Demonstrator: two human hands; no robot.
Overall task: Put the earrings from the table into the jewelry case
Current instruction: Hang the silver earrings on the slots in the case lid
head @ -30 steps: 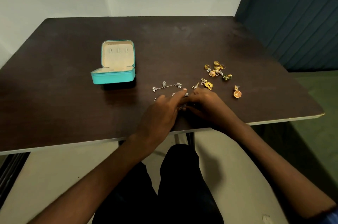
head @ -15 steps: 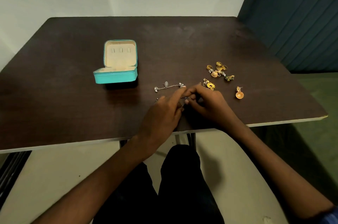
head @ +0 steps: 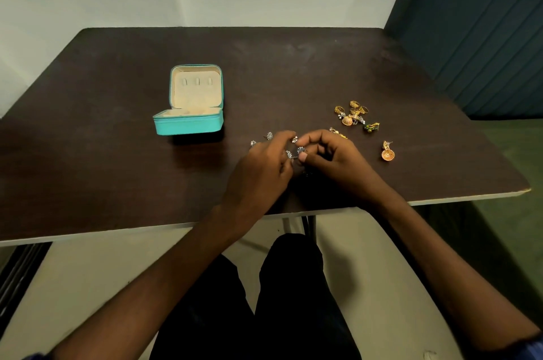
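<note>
Standing open, teal jewelry case [head: 188, 124] with bare cream lining, left hand [head: 261, 168] and right hand [head: 335, 162] both pinching silver earrings [head: 296, 152]

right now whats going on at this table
A person is working a small silver earring between both hands, left hand and right hand, low over the table. The teal case stands open to the left, nothing visible inside. Gold earrings lie loose to the right.

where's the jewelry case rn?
In the head view the teal jewelry case sits open on the dark table, left of centre, clear of both hands. It is left of and slightly beyond the left hand and the silver earrings.
</note>
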